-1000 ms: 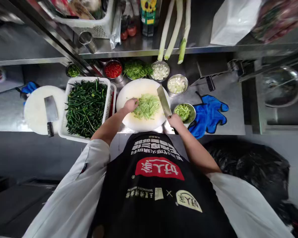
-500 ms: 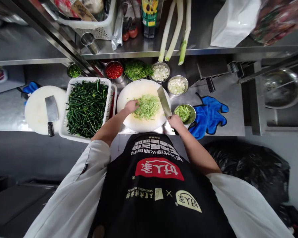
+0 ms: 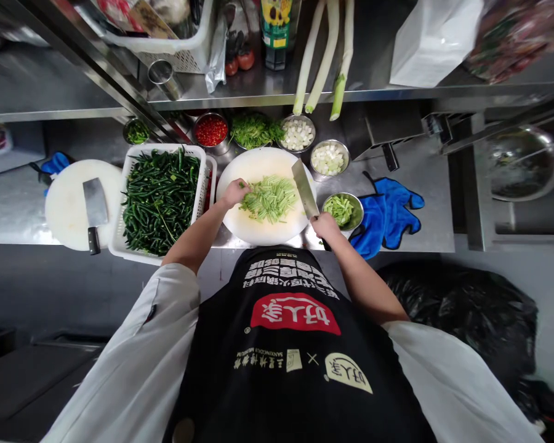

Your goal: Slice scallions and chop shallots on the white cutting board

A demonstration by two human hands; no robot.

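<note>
A round white cutting board [image 3: 237, 161] lies in front of me with a pile of pale green vegetable strips [image 3: 273, 198], perhaps celery, on it. My left hand [image 3: 234, 193] is closed at the pile's left edge, with a small dark green piece showing at the fingertips. In my right hand [image 3: 324, 225] is the handle of a cleaver [image 3: 305, 187]; its blade rests over the board's right side, apart from most of the strips. Just right of that hand stands a metal bowl of green chopped pieces [image 3: 340, 210].
On the left are a white basket of green chilies [image 3: 161, 200] and another board [image 3: 64, 206] with a second cleaver [image 3: 95, 203]. Behind the board stand bowls of red chopped chilies [image 3: 211, 130], leafy greens [image 3: 253, 130] and white pieces [image 3: 298, 133]. Blue gloves [image 3: 388, 215] lie at right.
My left hand has shifted left, away from the middle of the pile, and a green piece now shows at its fingertips. The right hand and cleaver stay nearly still.
</note>
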